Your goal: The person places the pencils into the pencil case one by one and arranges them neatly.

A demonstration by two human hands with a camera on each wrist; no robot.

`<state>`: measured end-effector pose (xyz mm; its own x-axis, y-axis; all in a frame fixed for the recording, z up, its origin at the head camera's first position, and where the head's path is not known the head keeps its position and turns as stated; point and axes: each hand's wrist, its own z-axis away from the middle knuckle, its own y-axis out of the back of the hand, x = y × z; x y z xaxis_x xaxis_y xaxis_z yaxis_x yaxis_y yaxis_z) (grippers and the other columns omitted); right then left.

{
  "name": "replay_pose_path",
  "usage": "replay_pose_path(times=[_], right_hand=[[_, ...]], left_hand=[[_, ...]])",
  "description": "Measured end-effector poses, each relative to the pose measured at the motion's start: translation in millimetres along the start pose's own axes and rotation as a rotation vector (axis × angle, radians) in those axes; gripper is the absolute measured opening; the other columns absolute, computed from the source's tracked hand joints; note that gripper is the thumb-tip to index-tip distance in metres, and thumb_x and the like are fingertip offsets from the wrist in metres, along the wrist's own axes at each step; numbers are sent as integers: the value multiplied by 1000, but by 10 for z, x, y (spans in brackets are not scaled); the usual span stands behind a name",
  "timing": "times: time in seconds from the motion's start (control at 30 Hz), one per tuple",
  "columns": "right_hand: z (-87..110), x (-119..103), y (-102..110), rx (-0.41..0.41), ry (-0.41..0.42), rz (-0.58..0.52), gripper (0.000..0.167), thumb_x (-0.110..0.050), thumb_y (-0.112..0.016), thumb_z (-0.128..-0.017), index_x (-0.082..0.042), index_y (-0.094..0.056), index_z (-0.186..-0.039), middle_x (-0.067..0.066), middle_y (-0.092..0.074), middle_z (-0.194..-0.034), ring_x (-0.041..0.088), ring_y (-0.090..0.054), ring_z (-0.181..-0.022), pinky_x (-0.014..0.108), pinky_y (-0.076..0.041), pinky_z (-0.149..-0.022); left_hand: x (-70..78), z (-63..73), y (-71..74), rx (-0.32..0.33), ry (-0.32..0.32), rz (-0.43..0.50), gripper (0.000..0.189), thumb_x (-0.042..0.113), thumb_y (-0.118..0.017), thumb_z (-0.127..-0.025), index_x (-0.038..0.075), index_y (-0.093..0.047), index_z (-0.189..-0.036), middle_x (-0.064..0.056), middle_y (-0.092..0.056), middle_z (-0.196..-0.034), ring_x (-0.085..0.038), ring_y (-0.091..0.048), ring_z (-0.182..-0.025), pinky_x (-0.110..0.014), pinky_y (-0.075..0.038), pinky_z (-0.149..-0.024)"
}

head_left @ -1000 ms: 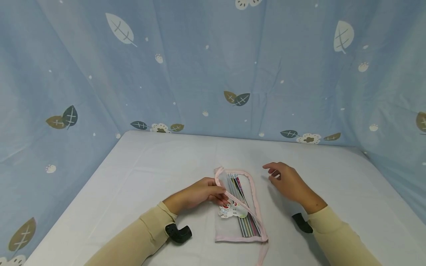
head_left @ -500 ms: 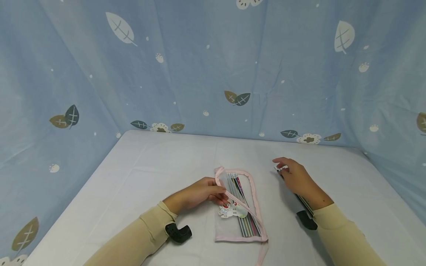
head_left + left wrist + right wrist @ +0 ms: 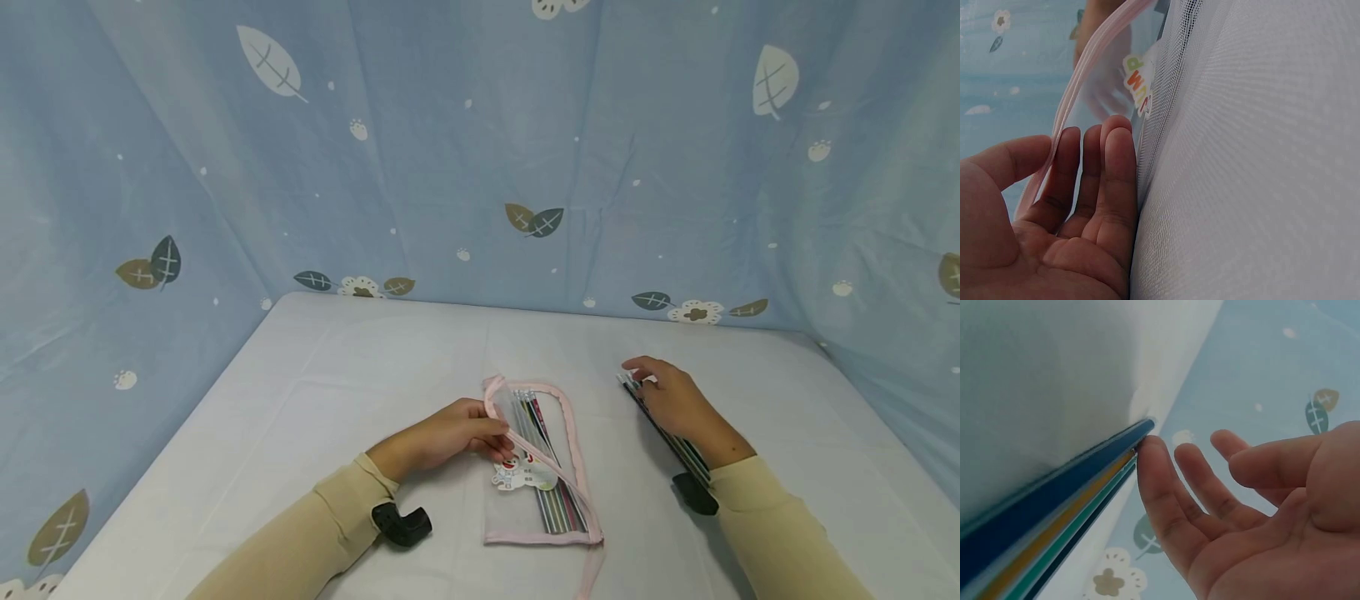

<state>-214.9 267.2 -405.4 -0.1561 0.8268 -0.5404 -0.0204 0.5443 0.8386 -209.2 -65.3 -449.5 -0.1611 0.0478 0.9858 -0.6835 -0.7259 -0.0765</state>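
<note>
My left hand (image 3: 457,435) pinches the pink-trimmed edge of a see-through pencil pouch (image 3: 504,521) between thumb and forefinger, lifting that edge as a flap. In the left wrist view the pink trim (image 3: 1079,81) runs between the thumb and the fingers, and the mesh (image 3: 1260,150) lies beside them. Several striped pencils (image 3: 555,510) are inside the pouch. To its right, my right hand (image 3: 678,408) is over another row of pencils (image 3: 688,457) with whitish ends. The right wrist view shows one fingertip at the end of a blue pencil (image 3: 1072,469); thumb and other fingers are spread, holding nothing.
A white-covered table (image 3: 390,350) carries everything. Blue leaf-print cloth (image 3: 450,167) hangs behind it and at the sides. A cartoon label (image 3: 525,473) sits on the pouch, and a pink strap (image 3: 591,573) trails toward the near edge. Each wrist bears a black device (image 3: 402,525).
My right hand has shifted to the right, and the pencils that it hid have come into view beneath it. The left hand and the pouch have stayed put.
</note>
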Motion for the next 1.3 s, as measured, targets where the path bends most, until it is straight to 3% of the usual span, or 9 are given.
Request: replay_pose_path(times=[0.13,0.37,0.53,0.87,1.1,1.3], right_hand=[[-8,35,-18,-38,4,-2,40,3,-43,-99,1,-53,-137,28,-61,-122,31,-65,-95,30,-53,-66],[-8,50,-61,-90,10,23,49,4,-61,-91,-1,-52,-139,25,-62,-116,35,-65,-98,34,-58,-68],[-4,55,-80,-124,32,38,58,4,-67,-86,2,-49,-141,25,-62,-112,29,-62,-91,32,-56,-65],[30,17,-129,-135,61,93,63,9,-67,-81,4,-48,-141,21,-62,-102,26,-55,-82,33,-52,-66],[43,-13,-107,-134,38,35,68,10,-64,-80,2,-44,-145,26,-61,-110,22,-54,-76,28,-49,-58],[40,-29,-51,-114,74,4,70,7,-62,-85,0,-37,-149,26,-64,-112,20,-60,-76,27,-49,-57]], left_hand=[[-14,-8,12,-7,-5,-8,24,10,-53,-102,-12,-61,-108,-6,-70,-91,-13,-71,-86,-27,-62,-81],[-5,1,9,-5,2,-8,24,10,-52,-102,-12,-61,-108,-7,-70,-92,-13,-71,-86,-26,-61,-80],[-1,2,14,-14,-9,-10,25,11,-52,-102,-11,-62,-108,-8,-71,-93,-13,-71,-86,-26,-61,-81],[-11,1,10,-17,-8,-18,25,11,-52,-102,-12,-61,-107,-8,-70,-93,-12,-71,-86,-25,-61,-80],[-13,-5,11,-14,-6,-25,25,11,-52,-102,-12,-61,-107,-6,-70,-92,-12,-70,-86,-25,-61,-79],[-17,-2,7,-9,1,-12,25,10,-52,-102,-12,-61,-108,-6,-71,-91,-12,-71,-85,-27,-62,-81]])
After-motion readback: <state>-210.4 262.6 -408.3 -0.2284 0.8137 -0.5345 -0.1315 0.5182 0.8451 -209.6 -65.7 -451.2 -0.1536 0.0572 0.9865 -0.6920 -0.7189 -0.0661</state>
